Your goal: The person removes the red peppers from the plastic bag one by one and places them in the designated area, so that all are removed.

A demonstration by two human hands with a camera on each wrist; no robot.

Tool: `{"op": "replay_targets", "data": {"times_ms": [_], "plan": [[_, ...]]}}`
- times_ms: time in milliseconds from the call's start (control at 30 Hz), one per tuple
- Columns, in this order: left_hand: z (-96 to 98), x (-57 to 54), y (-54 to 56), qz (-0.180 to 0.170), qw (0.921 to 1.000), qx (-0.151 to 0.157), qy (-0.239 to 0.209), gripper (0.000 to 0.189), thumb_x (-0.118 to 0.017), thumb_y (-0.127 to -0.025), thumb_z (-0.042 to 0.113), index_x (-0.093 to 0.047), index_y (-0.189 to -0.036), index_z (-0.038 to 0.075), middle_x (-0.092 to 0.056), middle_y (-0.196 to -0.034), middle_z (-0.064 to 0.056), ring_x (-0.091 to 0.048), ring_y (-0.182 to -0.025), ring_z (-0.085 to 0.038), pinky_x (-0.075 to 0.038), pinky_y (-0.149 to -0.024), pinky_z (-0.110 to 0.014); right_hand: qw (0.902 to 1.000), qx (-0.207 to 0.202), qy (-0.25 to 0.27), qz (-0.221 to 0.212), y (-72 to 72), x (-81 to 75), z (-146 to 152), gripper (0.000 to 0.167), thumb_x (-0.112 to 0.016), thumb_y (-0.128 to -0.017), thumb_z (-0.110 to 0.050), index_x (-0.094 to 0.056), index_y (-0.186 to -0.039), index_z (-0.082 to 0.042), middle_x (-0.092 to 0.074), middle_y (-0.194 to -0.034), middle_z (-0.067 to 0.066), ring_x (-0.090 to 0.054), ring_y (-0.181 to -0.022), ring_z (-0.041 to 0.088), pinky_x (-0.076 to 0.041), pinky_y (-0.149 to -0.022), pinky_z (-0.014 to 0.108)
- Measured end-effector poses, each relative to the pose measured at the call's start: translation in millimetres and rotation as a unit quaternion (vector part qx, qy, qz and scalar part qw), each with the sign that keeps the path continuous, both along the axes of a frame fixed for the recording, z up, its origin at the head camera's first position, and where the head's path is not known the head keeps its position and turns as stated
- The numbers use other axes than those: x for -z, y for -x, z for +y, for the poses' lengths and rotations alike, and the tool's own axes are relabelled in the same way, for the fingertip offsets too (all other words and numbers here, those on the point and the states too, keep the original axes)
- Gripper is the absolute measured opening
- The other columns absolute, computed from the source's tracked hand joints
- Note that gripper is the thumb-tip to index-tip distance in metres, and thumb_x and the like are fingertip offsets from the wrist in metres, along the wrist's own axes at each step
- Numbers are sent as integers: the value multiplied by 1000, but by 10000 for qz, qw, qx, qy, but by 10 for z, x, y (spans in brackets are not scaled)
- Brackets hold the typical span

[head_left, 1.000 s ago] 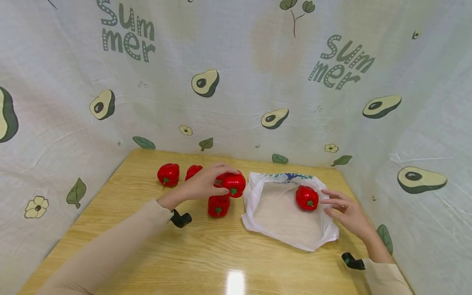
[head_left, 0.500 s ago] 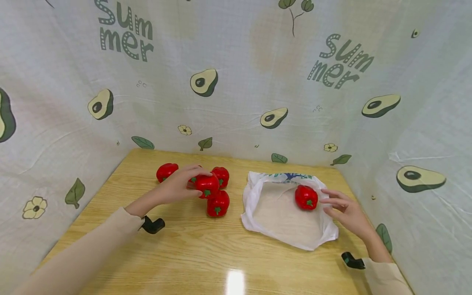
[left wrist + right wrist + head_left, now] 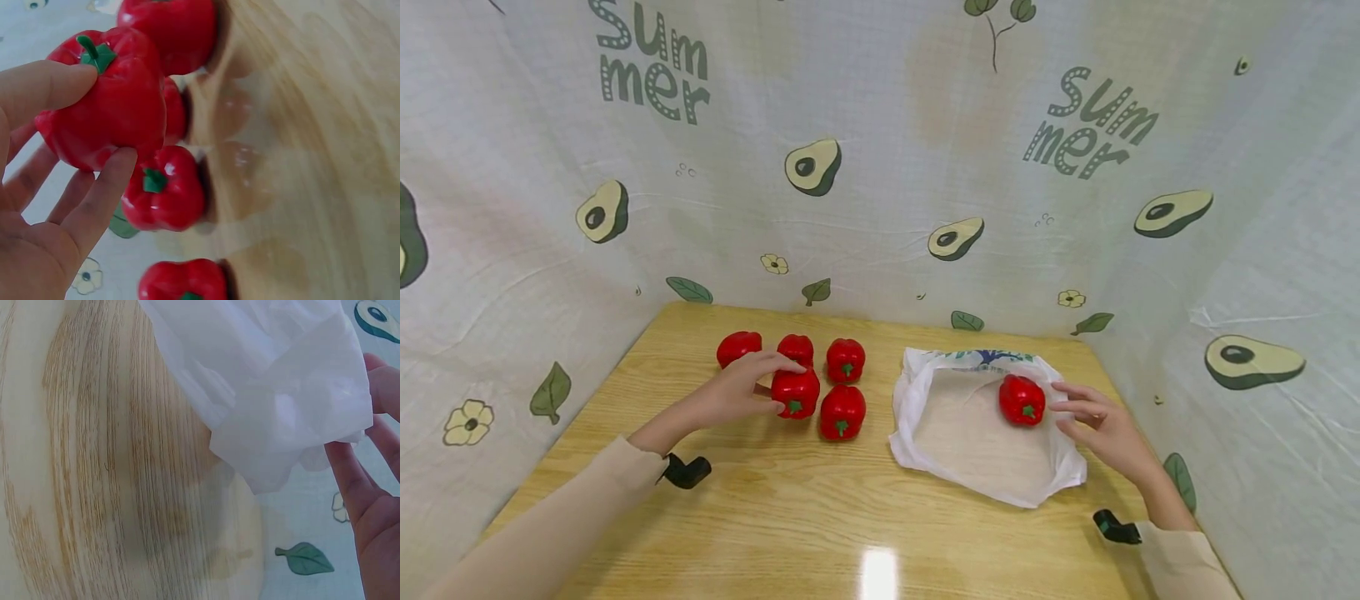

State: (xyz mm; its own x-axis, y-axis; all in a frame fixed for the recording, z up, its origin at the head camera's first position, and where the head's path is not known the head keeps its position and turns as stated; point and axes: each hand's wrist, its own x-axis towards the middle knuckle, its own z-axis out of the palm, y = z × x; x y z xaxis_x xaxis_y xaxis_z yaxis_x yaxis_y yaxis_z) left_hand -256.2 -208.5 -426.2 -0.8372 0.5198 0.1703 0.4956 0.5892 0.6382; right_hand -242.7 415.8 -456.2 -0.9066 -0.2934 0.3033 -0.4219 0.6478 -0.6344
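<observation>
My left hand (image 3: 741,387) grips a red bell pepper (image 3: 795,395) with a green stem. In the left wrist view, thumb and fingers lie around that bell pepper (image 3: 119,119), its stem beside the thumb tip. Just right of it sits another bell pepper (image 3: 842,413). On the right, a white plastic bag (image 3: 910,421) lies with its mouth spread wide and one bell pepper (image 3: 1022,401) inside. My right hand (image 3: 1105,429) is at the bag's right edge, fingers loosely bent. In the right wrist view, its fingertips meet the white bag (image 3: 294,419), partly hidden behind it.
Behind the held pepper stand more red peppers: one at the left (image 3: 739,347), a middle pepper (image 3: 795,348) and a right-hand pepper (image 3: 846,361). All are on a wooden table (image 3: 820,508). A printed cloth (image 3: 880,167) hangs around the table's back and sides.
My left hand has carried its pepper leftward, away from the bag's left edge and past the other peppers, to the front of the group. My right hand has stayed at the bag.
</observation>
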Motion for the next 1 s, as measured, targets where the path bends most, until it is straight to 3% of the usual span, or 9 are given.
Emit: {"op": "replay_targets", "data": {"times_ms": [267,533,800,1000], "plan": [[-63,167,-15,-186,9998,-5,-2,58,-86,-88,5,-66,-141,21,-61,-143,-6,-56,-131,-32,-62,-95,-36,10000,-22,7,11,0,-9,3,21,-76,-99,-8,-79,-120,-7,-57,-151,18,-47,-124,-15,-54,-87,12],[-78,211,-10,-349,9993,44,-110,57,-85,-89,3,-66,-140,19,-62,-141,-6,-57,-131,-32,-61,-96,-38,10000,-63,0,77,10,-6,12,21,-76,-99,-7,-79,-119,-4,-58,-150,19,-42,-131,-14,-50,-92,9],[-105,270,24,-213,9998,26,35,57,-86,-88,6,-67,-140,21,-64,-140,-4,-55,-132,-32,-60,-99,-45,10000,-27,-38,80,9,-1,16,21,-77,-98,-8,-80,-119,-6,-59,-149,17,-40,-131,-15,-53,-89,11],[-118,307,38,-251,9996,88,-9,57,-86,-88,5,-67,-139,20,-64,-140,-5,-57,-130,-31,-61,-97,-41,9999,-20,-40,94,8,1,20,21,-77,-98,-7,-80,-118,-5,-59,-149,18,-44,-129,-14,-51,-91,9]]}}
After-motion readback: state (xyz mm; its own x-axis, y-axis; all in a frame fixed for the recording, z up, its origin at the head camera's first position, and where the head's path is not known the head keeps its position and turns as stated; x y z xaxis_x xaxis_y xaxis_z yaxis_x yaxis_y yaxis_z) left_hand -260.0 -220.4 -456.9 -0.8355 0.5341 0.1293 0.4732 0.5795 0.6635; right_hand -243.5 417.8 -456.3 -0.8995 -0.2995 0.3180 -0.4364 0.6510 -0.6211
